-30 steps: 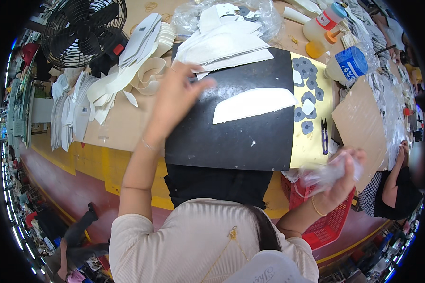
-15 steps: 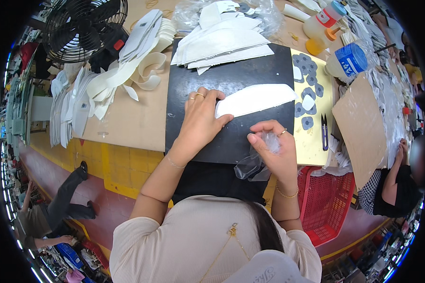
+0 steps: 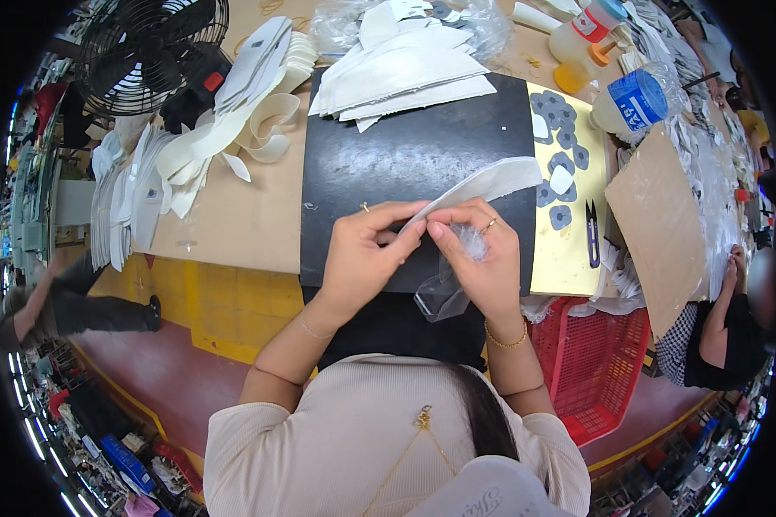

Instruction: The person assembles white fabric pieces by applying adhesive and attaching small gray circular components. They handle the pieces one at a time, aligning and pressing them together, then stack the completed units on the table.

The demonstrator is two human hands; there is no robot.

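Pinching the white cut piece now, left hand and right hand have met; each grip clamped on it.

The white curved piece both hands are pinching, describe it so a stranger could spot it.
Find the black mat on the table. At its near edge both hands pinch one long white curved piece. It is lifted and alone, unlike the stacked white pieces at the mat's far edge.

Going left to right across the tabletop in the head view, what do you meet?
Black fan → curved white cut pieces → black mat → yellow sheet with grey patches → brown cardboard.
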